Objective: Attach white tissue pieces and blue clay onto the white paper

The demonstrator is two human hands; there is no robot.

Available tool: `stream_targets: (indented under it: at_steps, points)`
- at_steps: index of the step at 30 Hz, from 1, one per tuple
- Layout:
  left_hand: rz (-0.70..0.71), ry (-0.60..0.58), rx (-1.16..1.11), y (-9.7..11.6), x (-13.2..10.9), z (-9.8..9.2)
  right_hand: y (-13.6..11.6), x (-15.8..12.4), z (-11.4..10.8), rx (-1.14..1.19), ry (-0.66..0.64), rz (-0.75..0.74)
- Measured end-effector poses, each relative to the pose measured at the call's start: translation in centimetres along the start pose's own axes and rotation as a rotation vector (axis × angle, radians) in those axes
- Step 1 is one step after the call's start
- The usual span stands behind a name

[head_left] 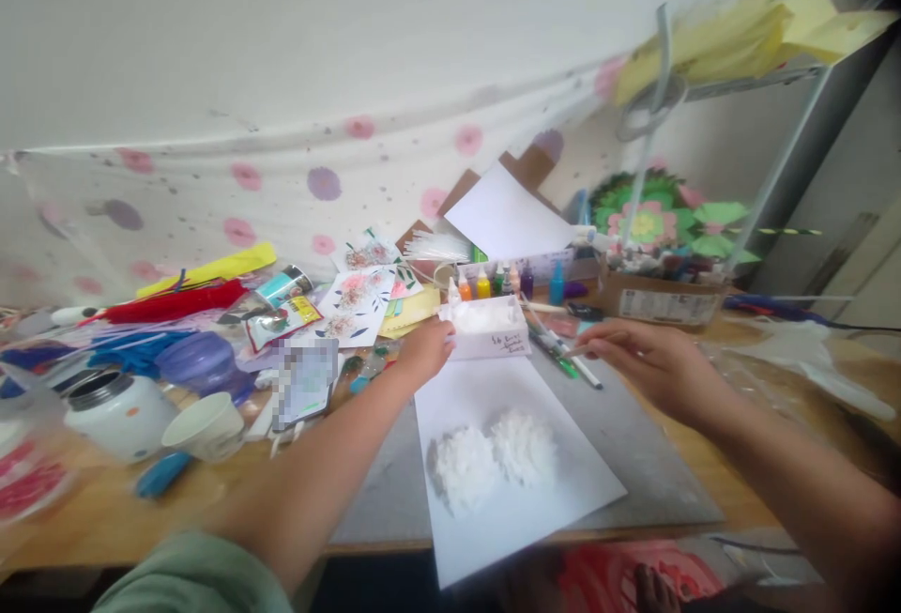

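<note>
My left hand [424, 348] rests curled against the left side of a small white box [487, 327] filled with white fluffy material; what its fingers hold, if anything, is hidden. My right hand [644, 357] hovers to the right of the box and pinches a thin stick [589, 347] between thumb and fingers. In front of the box lies a white sheet of paper [507, 491] with two heaps of white fluff [493, 458] on it. The sheet rests on a grey mat [633, 453].
The wooden desk [105, 519] is crowded on the left: a white jar [116, 411], a white cup [207, 425], a purple lid [197, 360], red and yellow packs, floral cards. Small paint bottles [493, 283] and a cardboard box of pens [662, 298] stand behind. Pens [563, 355] lie beside the box.
</note>
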State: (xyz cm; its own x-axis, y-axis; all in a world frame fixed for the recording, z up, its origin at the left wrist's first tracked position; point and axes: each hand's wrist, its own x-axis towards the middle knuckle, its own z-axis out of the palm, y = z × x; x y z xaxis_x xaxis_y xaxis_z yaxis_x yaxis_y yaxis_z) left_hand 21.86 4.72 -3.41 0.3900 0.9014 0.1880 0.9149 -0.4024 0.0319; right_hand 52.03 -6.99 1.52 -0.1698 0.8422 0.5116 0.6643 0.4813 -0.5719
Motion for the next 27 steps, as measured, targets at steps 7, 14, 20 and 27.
stream_targets:
  at_steps: [7,14,20,27]
  points:
    - [0.016,0.036,0.039,-1.1,-1.1,-2.9,-0.3,-0.1,-0.4,-0.031,0.039,-0.022]
    - [-0.143,0.146,0.146,-5.6,-3.4,-11.0,-0.1,0.2,-0.6,-0.055,0.065,-0.010]
    - [-0.322,0.153,0.275,-9.7,-4.3,-14.6,-0.5,0.5,-0.3,-0.031,0.049,-0.020]
    - [-0.367,0.001,0.298,-12.6,-2.6,-11.2,-1.1,0.7,0.0,-0.019,0.011,0.007]
